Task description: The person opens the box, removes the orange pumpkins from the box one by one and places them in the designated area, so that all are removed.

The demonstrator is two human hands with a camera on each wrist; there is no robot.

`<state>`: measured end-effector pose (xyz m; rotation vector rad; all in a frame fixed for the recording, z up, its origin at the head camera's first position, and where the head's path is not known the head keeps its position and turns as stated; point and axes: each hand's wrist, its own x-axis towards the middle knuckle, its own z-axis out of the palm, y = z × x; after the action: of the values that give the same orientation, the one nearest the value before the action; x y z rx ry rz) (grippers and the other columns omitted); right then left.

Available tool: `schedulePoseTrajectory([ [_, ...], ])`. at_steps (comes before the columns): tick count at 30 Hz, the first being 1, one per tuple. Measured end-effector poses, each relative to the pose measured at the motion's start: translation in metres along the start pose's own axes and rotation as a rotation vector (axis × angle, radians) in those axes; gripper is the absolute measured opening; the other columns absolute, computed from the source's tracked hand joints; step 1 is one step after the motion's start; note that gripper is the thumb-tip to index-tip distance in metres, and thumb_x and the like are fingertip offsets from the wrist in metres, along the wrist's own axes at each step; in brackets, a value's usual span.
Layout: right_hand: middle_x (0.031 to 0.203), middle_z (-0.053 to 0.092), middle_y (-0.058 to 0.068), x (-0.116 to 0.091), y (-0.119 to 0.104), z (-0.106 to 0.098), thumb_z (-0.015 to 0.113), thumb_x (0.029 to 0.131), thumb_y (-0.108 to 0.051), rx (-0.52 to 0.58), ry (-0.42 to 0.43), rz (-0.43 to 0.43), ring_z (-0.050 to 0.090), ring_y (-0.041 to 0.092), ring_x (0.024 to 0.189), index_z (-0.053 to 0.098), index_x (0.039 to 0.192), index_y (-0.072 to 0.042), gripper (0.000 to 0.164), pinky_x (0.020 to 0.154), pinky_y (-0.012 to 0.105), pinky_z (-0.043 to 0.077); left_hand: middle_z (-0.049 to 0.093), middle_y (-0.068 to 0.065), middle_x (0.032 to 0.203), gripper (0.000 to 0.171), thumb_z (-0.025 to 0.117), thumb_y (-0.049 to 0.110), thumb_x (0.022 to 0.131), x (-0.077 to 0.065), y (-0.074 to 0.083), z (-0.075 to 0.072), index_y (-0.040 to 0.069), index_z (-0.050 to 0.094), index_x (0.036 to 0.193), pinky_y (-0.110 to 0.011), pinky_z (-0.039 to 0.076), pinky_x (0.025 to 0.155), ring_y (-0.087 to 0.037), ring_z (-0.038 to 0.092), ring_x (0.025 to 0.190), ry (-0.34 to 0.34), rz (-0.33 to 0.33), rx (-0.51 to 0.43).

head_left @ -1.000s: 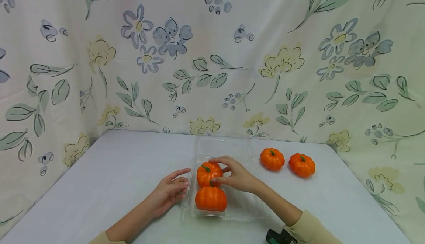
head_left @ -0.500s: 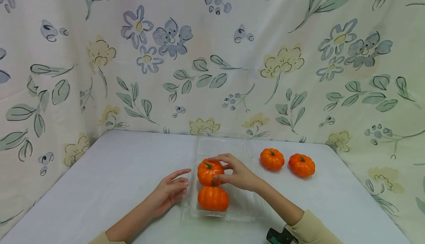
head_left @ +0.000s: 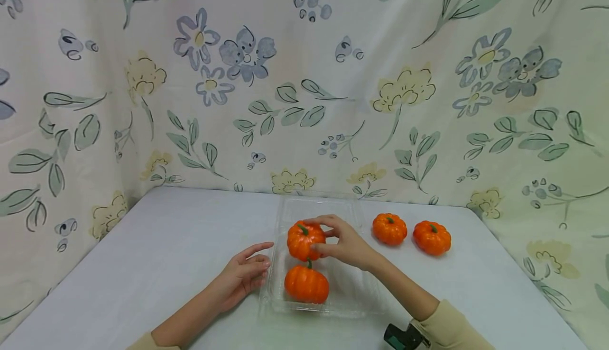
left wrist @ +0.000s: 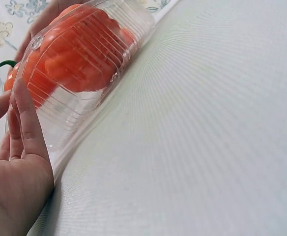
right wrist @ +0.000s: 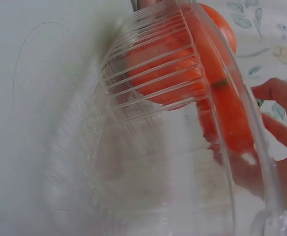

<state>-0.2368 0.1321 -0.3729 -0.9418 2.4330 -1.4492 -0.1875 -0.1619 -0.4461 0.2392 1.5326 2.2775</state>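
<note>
My right hand (head_left: 344,241) grips a small orange pumpkin (head_left: 297,241) with a green stem, thumb on its near right side and fingers over its top. This pumpkin is over the far left part of a clear plastic clamshell container (head_left: 352,292). A second pumpkin (head_left: 306,285) sits in the container's near left corner, close in front of the first. My left hand (head_left: 245,276) is beside the container's left wall, fingers loosely extended with the fingertips right at the rim. In the left wrist view, the ribbed wall (left wrist: 79,98) covers much of the pumpkins.
Two more orange pumpkins, one (head_left: 389,229) nearer and one (head_left: 432,237) farther right, rest on the white table (head_left: 190,233) right of the container. The container's hinged lid (head_left: 319,212) lies folded back. A floral curtain (head_left: 304,101) hangs behind.
My right hand has moved the gripped pumpkin up and slightly right, away from the near pumpkin. The near pumpkin has shifted slightly right. My left hand has stayed still.
</note>
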Motion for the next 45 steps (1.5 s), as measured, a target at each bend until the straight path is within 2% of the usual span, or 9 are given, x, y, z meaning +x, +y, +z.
schedulePoseTrajectory([
  [6, 0.147, 0.057, 0.013, 0.002, -0.001, 0.0, 0.08, 0.094, -0.017, -0.001, 0.025, 0.019, 0.054, 0.034, 0.131, 0.064, 0.143, -0.011, 0.052, 0.11, 0.055, 0.047, 0.064, 0.005, 0.101, 0.048, 0.061, 0.005, 0.105, 0.0, 0.0, 0.0, 0.011, 0.049, 0.151, -0.018, 0.059, 0.076, -0.004, 0.064, 0.077, 0.005, -0.007, -0.001],
  [14, 0.147, 0.057, 0.011, 0.001, -0.002, 0.0, 0.085, 0.09, -0.017, 0.005, 0.07, 0.044, 0.053, 0.036, 0.131, 0.063, 0.142, -0.012, 0.057, 0.108, 0.055, 0.049, 0.065, 0.005, 0.101, 0.046, 0.061, 0.005, 0.105, 0.0, -0.001, -0.001, 0.012, 0.05, 0.15, -0.019, 0.059, 0.077, -0.004, 0.065, 0.078, -0.003, -0.004, -0.005],
  [20, 0.15, 0.055, 0.01, -0.001, -0.002, -0.002, 0.084, 0.092, -0.019, 0.006, 0.079, 0.076, 0.052, 0.037, 0.132, 0.06, 0.145, -0.014, 0.059, 0.106, 0.056, 0.051, 0.066, 0.005, 0.101, 0.046, 0.061, 0.005, 0.105, 0.0, -0.001, -0.001, 0.011, 0.05, 0.15, -0.019, 0.06, 0.077, -0.004, 0.064, 0.078, 0.004, -0.005, -0.001],
  [26, 0.156, 0.052, 0.013, -0.001, -0.001, -0.004, 0.082, 0.093, -0.02, 0.019, 0.081, 0.132, 0.056, 0.041, 0.127, 0.052, 0.152, -0.013, 0.067, 0.096, 0.048, 0.06, 0.066, 0.005, 0.101, 0.046, 0.061, 0.005, 0.105, 0.0, -0.001, -0.001, 0.011, 0.05, 0.15, -0.019, 0.06, 0.078, -0.005, 0.065, 0.078, 0.008, -0.006, 0.0],
  [45, 0.158, 0.049, 0.014, -0.013, -0.002, -0.024, 0.082, 0.094, -0.025, 0.034, 0.129, 0.193, 0.057, 0.041, 0.129, 0.052, 0.153, -0.015, 0.067, 0.096, 0.049, 0.06, 0.065, 0.004, 0.101, 0.046, 0.061, 0.004, 0.105, 0.001, -0.001, -0.001, 0.011, 0.05, 0.15, -0.018, 0.059, 0.076, -0.005, 0.063, 0.078, 0.009, 0.001, 0.01],
])
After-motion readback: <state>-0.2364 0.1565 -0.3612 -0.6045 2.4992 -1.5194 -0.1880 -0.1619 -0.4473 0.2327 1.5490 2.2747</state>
